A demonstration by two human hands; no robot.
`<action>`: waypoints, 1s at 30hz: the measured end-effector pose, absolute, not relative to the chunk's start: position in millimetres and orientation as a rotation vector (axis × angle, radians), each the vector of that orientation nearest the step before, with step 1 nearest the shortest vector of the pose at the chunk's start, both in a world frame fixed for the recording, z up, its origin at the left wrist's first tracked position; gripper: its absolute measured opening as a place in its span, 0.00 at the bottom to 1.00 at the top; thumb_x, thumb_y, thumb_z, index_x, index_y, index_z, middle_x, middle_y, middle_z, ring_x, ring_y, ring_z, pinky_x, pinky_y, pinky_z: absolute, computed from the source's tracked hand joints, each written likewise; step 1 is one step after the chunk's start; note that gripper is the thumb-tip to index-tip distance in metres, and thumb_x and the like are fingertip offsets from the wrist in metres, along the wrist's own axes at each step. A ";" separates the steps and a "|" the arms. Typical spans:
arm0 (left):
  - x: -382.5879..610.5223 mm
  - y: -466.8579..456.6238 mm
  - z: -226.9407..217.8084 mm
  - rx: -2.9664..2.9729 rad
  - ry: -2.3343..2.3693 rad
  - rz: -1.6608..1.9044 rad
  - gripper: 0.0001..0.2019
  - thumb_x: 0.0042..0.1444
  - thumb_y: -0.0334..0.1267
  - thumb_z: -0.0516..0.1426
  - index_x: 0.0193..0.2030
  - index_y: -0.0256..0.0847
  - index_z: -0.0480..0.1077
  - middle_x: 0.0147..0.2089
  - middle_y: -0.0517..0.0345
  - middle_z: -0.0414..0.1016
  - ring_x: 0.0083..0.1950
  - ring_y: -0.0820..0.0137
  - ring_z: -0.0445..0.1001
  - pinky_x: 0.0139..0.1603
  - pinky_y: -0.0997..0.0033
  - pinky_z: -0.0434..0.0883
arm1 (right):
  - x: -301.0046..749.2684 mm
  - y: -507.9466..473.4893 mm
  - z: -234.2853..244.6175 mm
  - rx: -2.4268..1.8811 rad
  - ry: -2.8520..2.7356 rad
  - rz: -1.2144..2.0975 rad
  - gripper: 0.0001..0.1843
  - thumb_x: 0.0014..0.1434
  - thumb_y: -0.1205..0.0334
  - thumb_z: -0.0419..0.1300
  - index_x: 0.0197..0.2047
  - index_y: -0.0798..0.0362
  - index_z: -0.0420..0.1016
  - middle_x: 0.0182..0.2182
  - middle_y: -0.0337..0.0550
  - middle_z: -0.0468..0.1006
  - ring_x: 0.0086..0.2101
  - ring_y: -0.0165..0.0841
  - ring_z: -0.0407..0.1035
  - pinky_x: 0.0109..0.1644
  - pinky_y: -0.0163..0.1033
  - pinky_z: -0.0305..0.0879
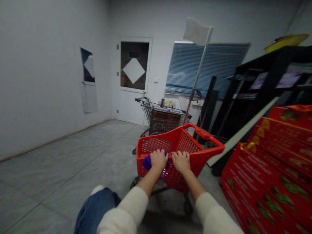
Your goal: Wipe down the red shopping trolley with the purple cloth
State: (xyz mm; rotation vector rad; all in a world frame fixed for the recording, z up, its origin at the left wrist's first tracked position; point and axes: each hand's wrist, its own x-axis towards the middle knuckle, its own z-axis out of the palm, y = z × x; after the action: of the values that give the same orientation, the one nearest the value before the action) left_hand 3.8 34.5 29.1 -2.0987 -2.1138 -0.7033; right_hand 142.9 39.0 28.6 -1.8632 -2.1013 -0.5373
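A red plastic shopping cart (198,164) with honeycomb-holed walls stands right in front of me, its handle at the far right end. My left hand (158,160) is closed over the near rim with a purple cloth (147,162) bunched under it, against the cart's wall. Just to the right, my right hand (180,161) curls its fingers over the same rim. A narrow gap lies between the two hands. The inside bottom of the cart is hidden.
Red printed boxes (275,172) are stacked close on the right. Behind the red cart stand a dark wire shopping cart (146,107) and a pole with a white flag (198,31). A white door (131,105) is at the back; grey concrete floor (73,152) stretches left.
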 end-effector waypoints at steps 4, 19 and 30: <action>-15.4 32.1 24.6 -2.165 -2.052 -0.677 0.22 0.66 0.54 0.45 0.50 0.43 0.71 0.48 0.46 0.74 0.49 0.59 0.72 0.48 0.61 0.65 | 144.2 39.4 26.6 -1.844 -2.096 -0.521 0.20 0.69 0.53 0.44 0.54 0.40 0.75 0.49 0.43 0.76 0.50 0.42 0.62 0.60 0.48 0.41; -41.4 31.6 27.3 -2.042 -2.158 -0.640 0.21 0.65 0.51 0.46 0.50 0.41 0.72 0.49 0.46 0.75 0.50 0.57 0.72 0.48 0.60 0.64 | 124.7 31.2 26.1 -1.867 -2.029 -0.536 0.20 0.69 0.54 0.44 0.49 0.43 0.77 0.46 0.45 0.77 0.48 0.43 0.63 0.57 0.49 0.43; -59.0 46.4 25.5 -2.153 -2.042 -0.579 0.23 0.65 0.54 0.44 0.51 0.44 0.71 0.50 0.47 0.75 0.50 0.56 0.73 0.49 0.58 0.65 | 171.2 14.8 57.1 -1.907 -1.948 -0.742 0.19 0.67 0.58 0.47 0.42 0.49 0.80 0.46 0.48 0.78 0.50 0.43 0.63 0.60 0.48 0.41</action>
State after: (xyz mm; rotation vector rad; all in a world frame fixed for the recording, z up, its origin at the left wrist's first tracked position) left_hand -59.0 46.4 25.5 -2.1533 -2.0418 -0.5785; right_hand 171.2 14.8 57.1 -1.9066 -1.9482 -0.7416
